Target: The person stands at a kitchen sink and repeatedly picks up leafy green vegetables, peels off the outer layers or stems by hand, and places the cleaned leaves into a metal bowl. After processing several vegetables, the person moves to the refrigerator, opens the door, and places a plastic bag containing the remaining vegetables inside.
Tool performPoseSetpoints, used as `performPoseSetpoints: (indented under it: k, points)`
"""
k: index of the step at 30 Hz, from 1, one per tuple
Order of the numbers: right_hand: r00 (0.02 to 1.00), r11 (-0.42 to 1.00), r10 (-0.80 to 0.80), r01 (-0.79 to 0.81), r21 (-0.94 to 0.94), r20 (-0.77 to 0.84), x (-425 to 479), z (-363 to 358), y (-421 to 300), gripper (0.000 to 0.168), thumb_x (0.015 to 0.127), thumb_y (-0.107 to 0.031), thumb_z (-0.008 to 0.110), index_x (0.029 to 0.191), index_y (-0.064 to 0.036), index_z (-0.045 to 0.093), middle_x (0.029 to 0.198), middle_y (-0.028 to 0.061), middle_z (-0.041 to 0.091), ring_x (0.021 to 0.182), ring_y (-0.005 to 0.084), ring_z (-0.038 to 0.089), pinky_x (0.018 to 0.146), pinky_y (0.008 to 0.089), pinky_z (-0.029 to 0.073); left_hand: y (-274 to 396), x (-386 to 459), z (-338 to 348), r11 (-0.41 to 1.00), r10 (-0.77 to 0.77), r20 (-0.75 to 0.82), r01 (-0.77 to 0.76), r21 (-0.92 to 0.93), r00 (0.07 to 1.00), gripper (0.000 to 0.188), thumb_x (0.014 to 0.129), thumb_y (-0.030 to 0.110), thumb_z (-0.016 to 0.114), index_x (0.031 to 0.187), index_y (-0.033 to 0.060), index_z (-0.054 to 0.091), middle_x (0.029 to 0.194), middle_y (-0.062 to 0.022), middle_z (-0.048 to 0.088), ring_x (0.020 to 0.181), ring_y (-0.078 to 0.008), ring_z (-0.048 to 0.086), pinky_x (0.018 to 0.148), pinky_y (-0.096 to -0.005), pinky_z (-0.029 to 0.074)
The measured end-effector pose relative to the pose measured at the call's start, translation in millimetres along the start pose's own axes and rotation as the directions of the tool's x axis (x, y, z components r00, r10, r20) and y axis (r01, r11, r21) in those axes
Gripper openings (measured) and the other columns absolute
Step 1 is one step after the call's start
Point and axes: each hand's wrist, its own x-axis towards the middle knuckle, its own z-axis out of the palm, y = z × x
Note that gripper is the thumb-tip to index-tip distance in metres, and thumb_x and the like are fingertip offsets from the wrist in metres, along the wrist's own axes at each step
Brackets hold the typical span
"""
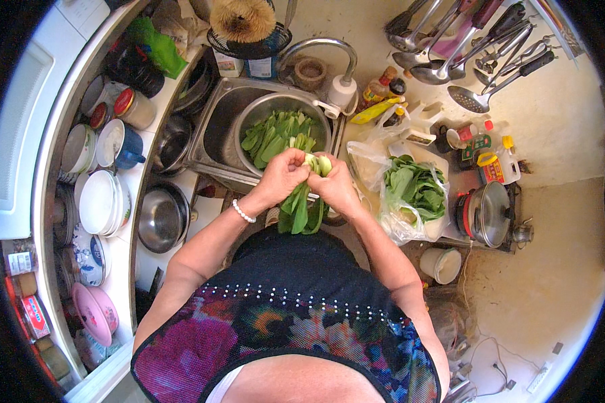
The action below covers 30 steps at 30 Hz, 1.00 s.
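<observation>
Both my hands grip one bunch of leafy greens [299, 207] by its pale stem ends, in front of my body. My left hand [286, 174], with a beaded white bracelet at the wrist, holds the stems from one side. From the other side my right hand [337, 182] pinches them, close beside the left. The leaves hang down towards me. Just beyond my hands, a round metal basin [327, 117] stands in the sink and holds loose green leaves [277, 136]. More greens [414, 185] lie in an open clear plastic bag [390, 229] on the counter to the right.
A curved faucet [350, 50] with a white filter [342, 91] rises behind the basin. Bowls [98, 201] and jars fill the left shelves. Bottles and a lidded pot [491, 214] stand to the right, below hanging ladles [428, 73]. A white bucket [441, 264] sits lower right.
</observation>
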Motion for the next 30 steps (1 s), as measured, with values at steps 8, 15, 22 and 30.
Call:
performPoseSetpoints:
  k: [8, 15, 22, 30]
  points:
    - [0.978, 0.991, 0.123, -0.131, 0.037, 0.169, 1.7, -12.6, -2.9, 0.021, 0.072, -0.005, 0.055, 0.092, 0.001, 0.057, 0.072, -0.0027, 0.054, 0.062, 0.0055, 0.047, 0.054, 0.0207, 0.039, -16.2, 2.4, -9.0, 0.977, 0.03, 0.075, -0.045, 0.209, 0.997, 0.019, 0.084, 0.018, 0.051, 0.09, 0.0001, 0.053, 0.077, -0.0009, 0.054, 0.07, -0.0079, 0.049, 0.062, -0.0226, 0.043]
    - [0.971, 0.984, 0.125, -0.149, 0.103, 0.206, 4.7, -14.1, -1.4, 0.01, 0.076, -0.007, 0.058, 0.085, -0.002, 0.058, 0.072, -0.0011, 0.057, 0.063, 0.0067, 0.049, 0.059, 0.0211, 0.041, 11.9, -3.0, -18.8, 0.849, -0.203, 0.384, 0.357, -0.389, 0.901, 0.018, 0.086, 0.021, 0.046, 0.085, 0.0038, 0.048, 0.067, -0.0024, 0.046, 0.054, -0.0112, 0.045, 0.048, -0.0235, 0.04]
    - [0.972, 0.882, 0.09, -0.18, 0.435, 0.219, 8.4, -13.5, 4.5, 0.006, 0.082, -0.007, 0.056, 0.084, -0.002, 0.055, 0.073, 0.0058, 0.061, 0.065, 0.0134, 0.057, 0.061, 0.0242, 0.046, 22.7, -7.9, -21.1, 0.689, -0.22, 0.411, 0.439, -0.576, 0.885, 0.02, 0.087, 0.019, 0.047, 0.095, 0.0015, 0.05, 0.075, -0.0072, 0.054, 0.058, -0.0124, 0.056, 0.045, -0.0212, 0.045]
    - [0.972, 0.961, -0.08, 0.016, 0.277, 0.222, 12.4, -10.3, -2.0, 0.012, 0.084, -0.011, 0.056, 0.091, -0.002, 0.053, 0.078, 0.0053, 0.061, 0.068, 0.0107, 0.057, 0.062, 0.0225, 0.045, 15.3, -7.1, -32.0, 0.685, -0.192, 0.391, 0.409, -0.603, 0.9, 0.019, 0.087, 0.014, 0.046, 0.094, -0.0025, 0.052, 0.072, -0.004, 0.049, 0.05, -0.0048, 0.036, 0.041, -0.0149, 0.028]
